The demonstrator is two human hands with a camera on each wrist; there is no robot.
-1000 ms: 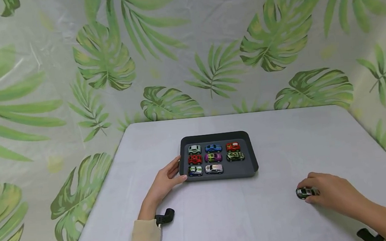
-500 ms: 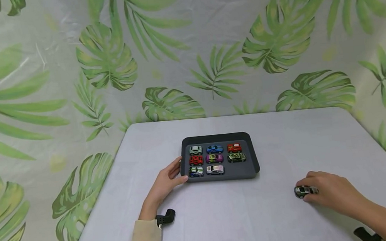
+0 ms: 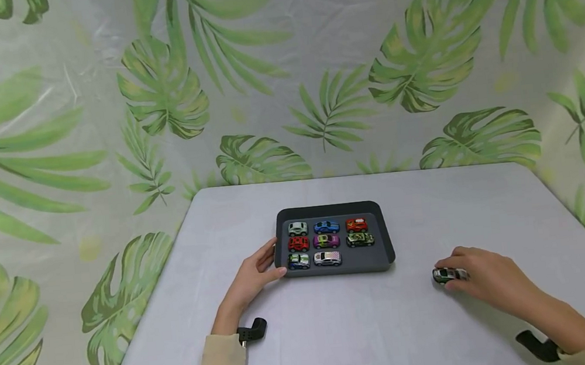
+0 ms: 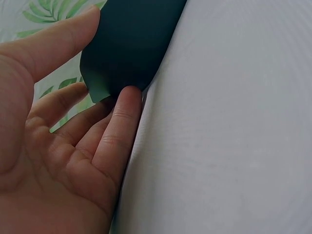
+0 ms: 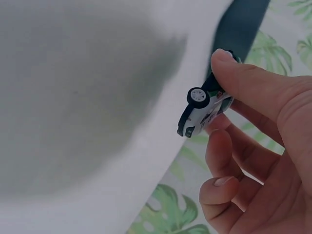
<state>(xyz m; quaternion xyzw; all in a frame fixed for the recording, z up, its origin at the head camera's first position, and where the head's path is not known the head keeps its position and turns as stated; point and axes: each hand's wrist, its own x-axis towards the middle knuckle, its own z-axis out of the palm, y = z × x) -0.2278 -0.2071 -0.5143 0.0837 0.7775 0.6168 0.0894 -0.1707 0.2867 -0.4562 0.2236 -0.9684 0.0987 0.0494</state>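
A dark grey tray (image 3: 388, 249) lies on the white table, bearing several toy cars in rows, among them a silver one (image 3: 327, 258), a purple one (image 3: 326, 240) and a camouflage one (image 3: 360, 239). My left hand (image 3: 251, 277) holds the tray's left end, thumb at the near corner and fingers along the side; the left wrist view shows the fingertips against the tray's wall (image 4: 131, 44). To the right of the tray, my right hand (image 3: 483, 276) pinches a small green-and-white toy car (image 3: 448, 275) between thumb and fingers. In the right wrist view this toy car's wheel (image 5: 198, 97) faces the camera.
The white table (image 3: 359, 329) stretches around the tray on all sides. Behind it hangs a leaf-patterned sheet (image 3: 332, 43). The tray's near right part shows bare floor beside the silver car. A black wrist mount (image 3: 538, 347) sits on the right arm.
My right hand has moved left and slightly away from me with the toy car in its grip. The left hand stays at the tray; the head view has shifted slightly.
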